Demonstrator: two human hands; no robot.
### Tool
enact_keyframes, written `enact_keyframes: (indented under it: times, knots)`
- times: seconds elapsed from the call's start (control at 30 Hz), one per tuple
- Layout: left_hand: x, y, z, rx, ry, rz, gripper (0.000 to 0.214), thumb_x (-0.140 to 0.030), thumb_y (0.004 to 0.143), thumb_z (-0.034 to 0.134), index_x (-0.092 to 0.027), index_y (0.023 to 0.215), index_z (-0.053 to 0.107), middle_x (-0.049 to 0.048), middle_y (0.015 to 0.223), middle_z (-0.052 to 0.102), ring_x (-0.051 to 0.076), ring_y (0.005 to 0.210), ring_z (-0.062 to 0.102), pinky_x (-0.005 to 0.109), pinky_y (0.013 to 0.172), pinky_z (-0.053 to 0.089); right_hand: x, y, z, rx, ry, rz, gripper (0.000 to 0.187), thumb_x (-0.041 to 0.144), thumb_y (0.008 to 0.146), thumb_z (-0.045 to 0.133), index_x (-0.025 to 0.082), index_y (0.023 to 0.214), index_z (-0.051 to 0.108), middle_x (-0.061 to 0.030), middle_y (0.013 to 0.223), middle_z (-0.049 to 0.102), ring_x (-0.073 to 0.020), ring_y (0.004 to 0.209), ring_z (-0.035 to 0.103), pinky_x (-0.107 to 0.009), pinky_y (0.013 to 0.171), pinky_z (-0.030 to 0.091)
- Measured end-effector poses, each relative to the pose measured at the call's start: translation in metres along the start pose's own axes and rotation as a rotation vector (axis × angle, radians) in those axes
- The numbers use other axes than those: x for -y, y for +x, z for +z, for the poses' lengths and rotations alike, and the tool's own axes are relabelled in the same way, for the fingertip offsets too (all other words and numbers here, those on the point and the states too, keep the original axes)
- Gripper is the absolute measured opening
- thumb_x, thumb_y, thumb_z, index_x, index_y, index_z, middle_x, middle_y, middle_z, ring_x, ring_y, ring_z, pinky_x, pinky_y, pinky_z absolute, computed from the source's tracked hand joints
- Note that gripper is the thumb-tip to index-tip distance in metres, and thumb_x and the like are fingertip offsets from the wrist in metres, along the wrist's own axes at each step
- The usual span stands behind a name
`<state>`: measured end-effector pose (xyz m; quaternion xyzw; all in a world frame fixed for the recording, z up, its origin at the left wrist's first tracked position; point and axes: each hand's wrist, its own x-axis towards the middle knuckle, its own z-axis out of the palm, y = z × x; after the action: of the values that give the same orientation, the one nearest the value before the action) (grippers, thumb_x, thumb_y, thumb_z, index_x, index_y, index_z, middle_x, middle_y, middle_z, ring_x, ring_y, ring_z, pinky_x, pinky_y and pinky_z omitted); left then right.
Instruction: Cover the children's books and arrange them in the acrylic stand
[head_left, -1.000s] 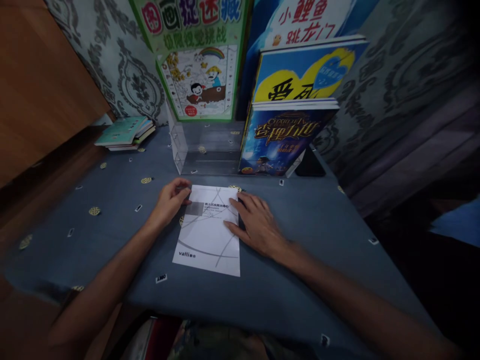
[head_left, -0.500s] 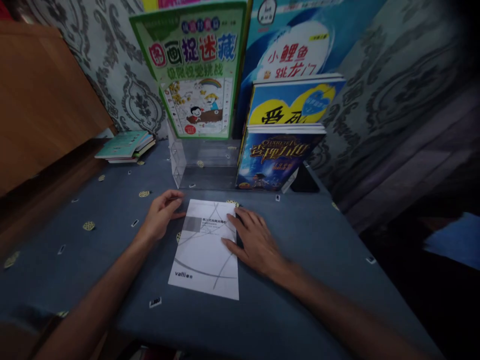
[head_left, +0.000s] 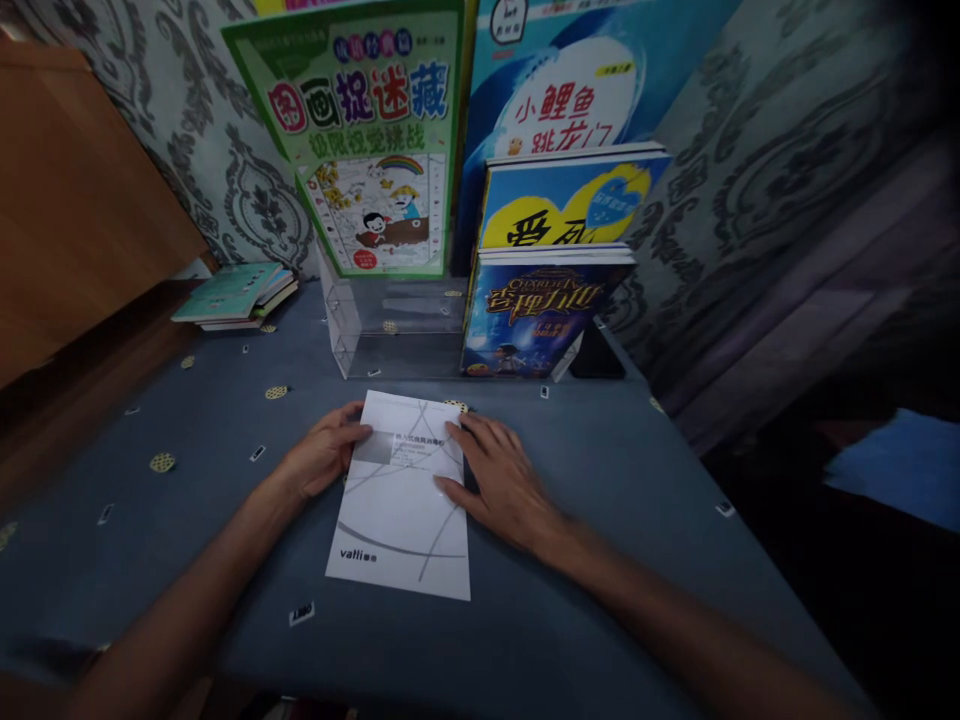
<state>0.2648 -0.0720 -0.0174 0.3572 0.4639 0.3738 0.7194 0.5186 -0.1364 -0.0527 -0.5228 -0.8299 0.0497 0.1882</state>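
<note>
A white booklet (head_left: 397,535) with grey curved lines and "vatti" printed near its bottom lies on the dark tablecloth. My left hand (head_left: 319,455) grips its upper left edge, thumb on the cover and the other fingers partly hidden beneath or behind it. Over the right edge rests my right hand (head_left: 502,475), fingers stretched out and thumb apart on the cover. Just beyond the booklet stands a clear acrylic book rack (head_left: 397,355). In it are a green picture book (head_left: 367,140) and, at right, a dark blue book (head_left: 536,315) in front of others.
Behind the dark blue book are a yellow-and-blue book (head_left: 570,205) and a taller teal book (head_left: 570,90). A small stack of books (head_left: 232,295) lies at the back left, near a wooden panel (head_left: 82,190). Patterned curtain (head_left: 750,240) hangs behind the table (head_left: 600,620).
My left hand has moved onto the booklet's left edge, its thumb now on the cover. The right hand stays at the right edge. The view has shifted slightly.
</note>
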Motion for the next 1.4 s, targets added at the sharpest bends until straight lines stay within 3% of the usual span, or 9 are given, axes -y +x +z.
enact_keyframes:
  times: [0.1, 0.23, 0.37, 0.43, 0.53, 0.63, 0.77, 1.07, 1.4]
  knots:
    - [0.003, -0.002, 0.002, 0.079, 0.017, -0.014, 0.049, -0.010, 0.070, 0.076, -0.015, 0.117, 0.065, 0.0093, 0.101, 0.077, 0.022, 0.082, 0.074, 0.031, 0.074, 0.059, -0.002, 0.000, 0.001, -0.022, 0.060, 0.020, 0.061, 0.049, 0.098, 0.053, 0.017, 0.149, 0.047, -0.0211, 0.149, 0.053, -0.0382, 0.139, 0.047, -0.061, 0.109, 0.044]
    - [0.002, -0.002, 0.003, 0.044, 0.005, 0.014, 0.053, -0.010, 0.070, 0.074, -0.015, 0.122, 0.064, 0.0105, 0.106, 0.078, 0.023, 0.087, 0.075, 0.031, 0.077, 0.058, -0.004, 0.000, 0.001, -0.061, 0.195, 0.079, 0.071, 0.048, 0.096, 0.055, 0.019, 0.157, 0.032, -0.0204, 0.153, 0.050, -0.0374, 0.139, 0.048, -0.061, 0.109, 0.044]
    - [0.001, -0.002, 0.003, 0.003, -0.010, 0.032, 0.053, -0.011, 0.072, 0.072, -0.015, 0.125, 0.063, 0.0107, 0.108, 0.077, 0.022, 0.086, 0.074, 0.032, 0.079, 0.058, -0.003, 0.001, 0.000, -0.074, 0.506, 0.205, 0.076, 0.040, 0.094, 0.058, 0.023, 0.160, 0.024, -0.0156, 0.135, 0.065, -0.0319, 0.116, 0.065, -0.055, 0.096, 0.054]
    - [0.002, -0.002, 0.003, -0.008, -0.014, 0.044, 0.053, -0.011, 0.073, 0.072, -0.014, 0.125, 0.063, 0.0108, 0.109, 0.077, 0.021, 0.086, 0.074, 0.031, 0.079, 0.058, -0.001, 0.002, -0.001, -0.049, 0.724, 0.259, 0.071, 0.035, 0.094, 0.056, 0.022, 0.158, 0.028, -0.0100, 0.112, 0.073, -0.0258, 0.095, 0.069, -0.048, 0.085, 0.057]
    - [0.002, -0.003, 0.003, -0.006, -0.035, 0.048, 0.054, -0.011, 0.072, 0.072, -0.016, 0.125, 0.064, 0.0104, 0.111, 0.077, 0.021, 0.087, 0.073, 0.030, 0.078, 0.058, 0.001, 0.005, -0.003, 0.003, 1.057, 0.299, 0.056, 0.035, 0.092, 0.059, 0.021, 0.145, 0.047, -0.0027, 0.087, 0.072, -0.0192, 0.076, 0.065, -0.036, 0.070, 0.055]
    - [0.001, -0.005, 0.004, 0.015, -0.047, 0.054, 0.051, -0.012, 0.072, 0.072, -0.017, 0.122, 0.066, 0.0104, 0.114, 0.076, 0.023, 0.092, 0.073, 0.032, 0.080, 0.058, 0.002, 0.008, -0.006, 0.069, 1.318, 0.338, 0.039, 0.043, 0.088, 0.069, 0.019, 0.117, 0.065, -0.0004, 0.078, 0.068, -0.0128, 0.063, 0.057, -0.024, 0.054, 0.045]
    - [0.000, -0.008, 0.003, 0.068, -0.032, 0.075, 0.048, -0.012, 0.067, 0.073, -0.018, 0.114, 0.069, 0.0096, 0.112, 0.077, 0.026, 0.096, 0.073, 0.035, 0.083, 0.057, 0.002, 0.011, -0.009, 0.050, 1.527, 0.370, 0.035, 0.050, 0.080, 0.078, 0.019, 0.094, 0.068, 0.0020, 0.074, 0.063, -0.0082, 0.056, 0.049, -0.020, 0.046, 0.038]
    - [0.003, -0.012, 0.000, 0.240, 0.008, 0.089, 0.049, -0.011, 0.061, 0.071, -0.018, 0.109, 0.072, 0.0083, 0.101, 0.078, 0.027, 0.093, 0.072, 0.033, 0.080, 0.053, 0.003, 0.014, -0.011, -0.044, 1.627, 0.363, 0.037, 0.050, 0.077, 0.083, 0.020, 0.091, 0.066, 0.0010, 0.074, 0.065, -0.0092, 0.057, 0.053, -0.019, 0.044, 0.040]
    - [-0.007, -0.015, 0.008, 0.154, -0.007, 0.213, 0.046, -0.010, 0.056, 0.071, -0.018, 0.102, 0.074, 0.0054, 0.091, 0.079, 0.023, 0.084, 0.071, 0.031, 0.075, 0.053, 0.007, 0.020, -0.033, -0.084, 1.522, 0.219, 0.036, 0.054, 0.082, 0.077, 0.021, 0.094, 0.069, -0.0011, 0.077, 0.067, -0.0139, 0.065, 0.060, -0.025, 0.055, 0.052]
